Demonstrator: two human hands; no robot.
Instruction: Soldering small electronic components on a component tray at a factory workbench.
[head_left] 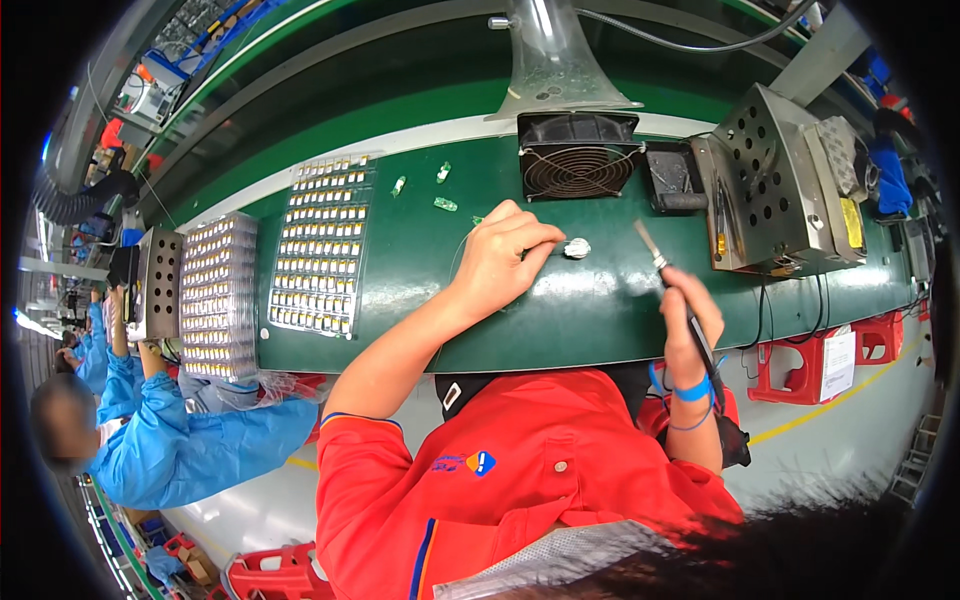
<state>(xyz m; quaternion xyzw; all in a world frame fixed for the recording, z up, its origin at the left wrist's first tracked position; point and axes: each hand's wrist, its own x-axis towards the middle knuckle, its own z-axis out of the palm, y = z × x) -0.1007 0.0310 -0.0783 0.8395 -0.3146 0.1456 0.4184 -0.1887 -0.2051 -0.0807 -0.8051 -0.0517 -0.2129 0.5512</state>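
My right hand (693,315) is wrapped around a soldering iron (655,252), its tip pointing up and away over the bench. A blue band (692,390) circles my right wrist. My left hand (505,250) is closed in a pinch just left of a small whitish lump (577,248) on the green bench. What the pinched fingers hold is too small to make out. A thin wire shows along the back of that hand. Several small green parts (445,204) lie beyond it.
A black fan (577,170) stands under a clear duct (555,60). At right are a black tray (675,178) and a perforated metal box (765,180). A clear tray of small parts (320,245) and stacked trays (218,300) occupy the left. A blue-sleeved person (190,450) sits farther left.
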